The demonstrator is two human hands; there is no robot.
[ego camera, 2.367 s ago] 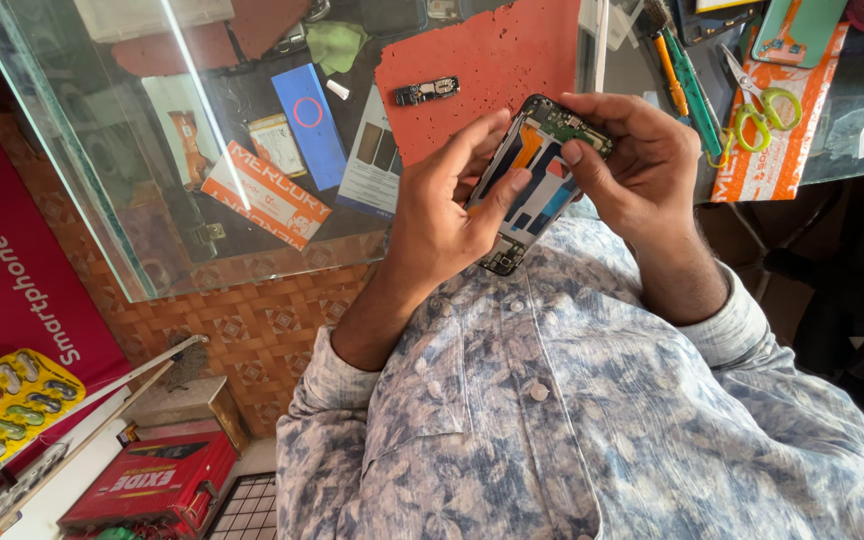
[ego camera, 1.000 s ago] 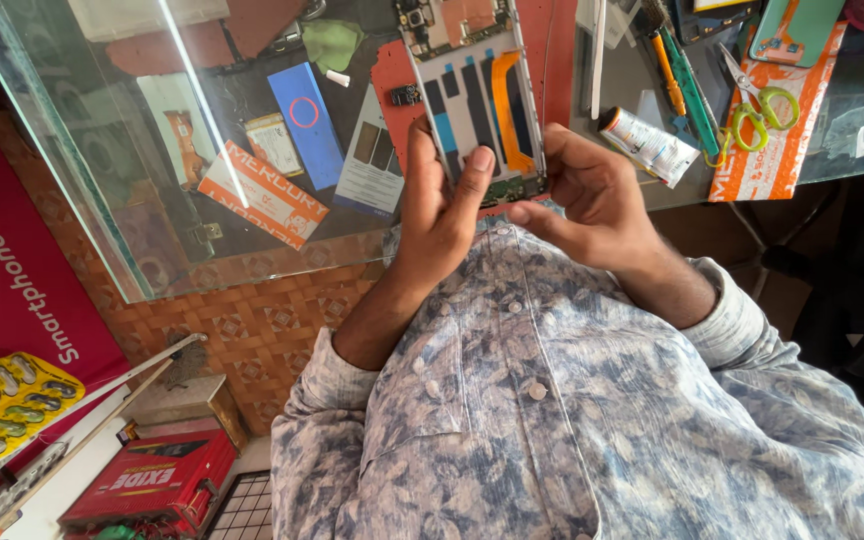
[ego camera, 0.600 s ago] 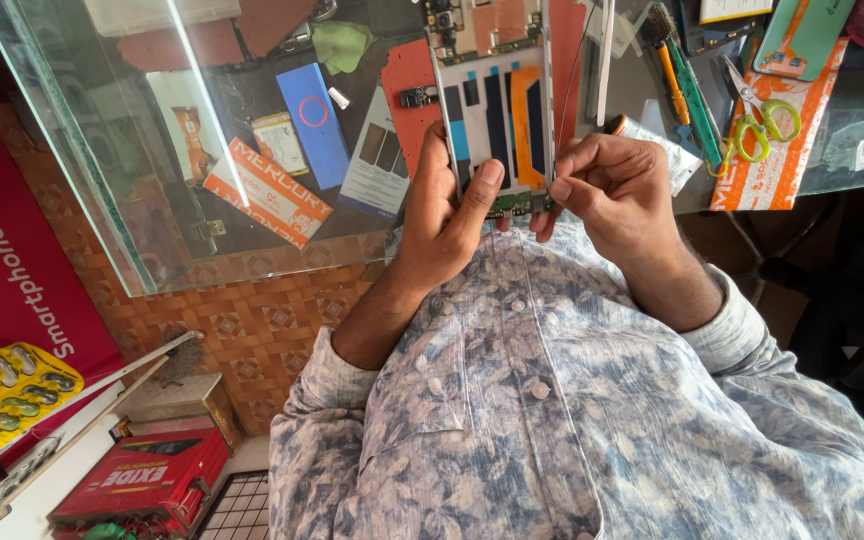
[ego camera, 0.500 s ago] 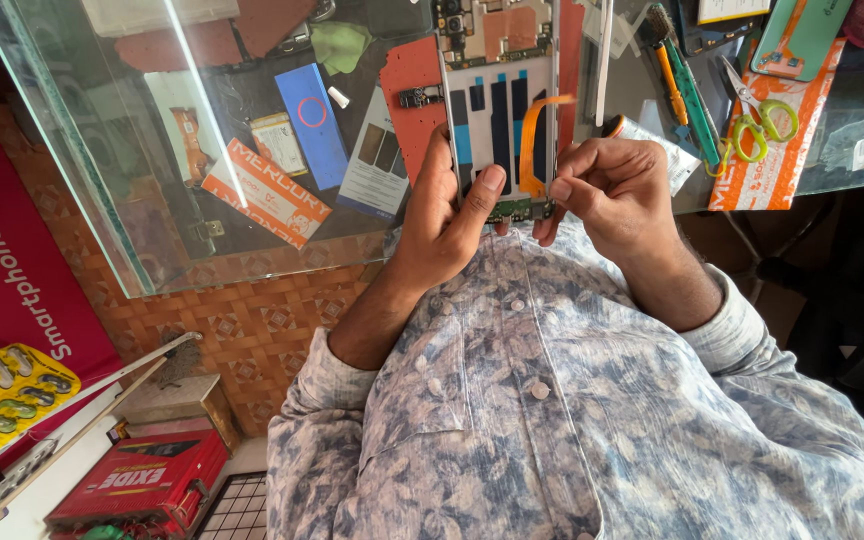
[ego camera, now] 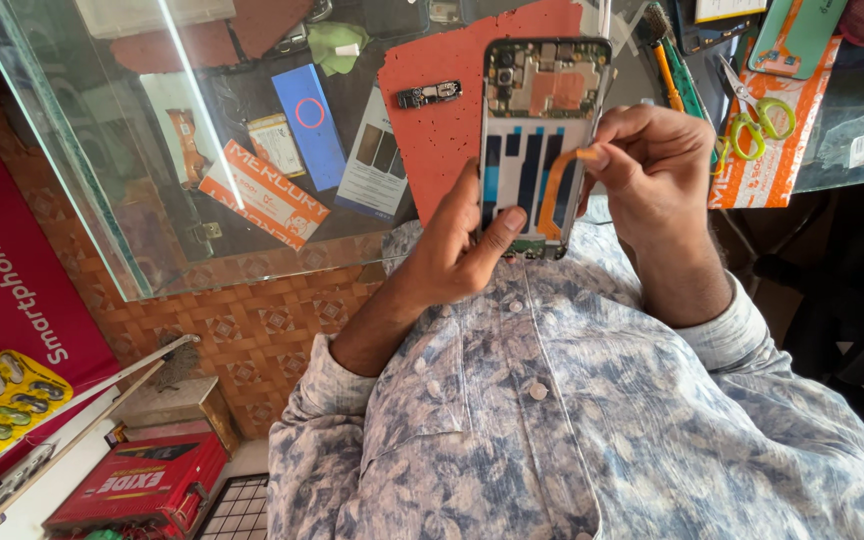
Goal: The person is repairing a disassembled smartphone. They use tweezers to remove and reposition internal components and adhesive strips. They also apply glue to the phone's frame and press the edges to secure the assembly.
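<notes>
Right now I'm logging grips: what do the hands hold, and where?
Left hand grips the opened phone by its lower left edge, thumb across it. Right hand pinches the orange flex strip at its upper end.

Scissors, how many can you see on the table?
1: the green-handled scissors lie on the orange card at the glass table's right end, beside the right hand. More may be hidden.

Opened phone between both hands, above the mat, scissors right.
</notes>
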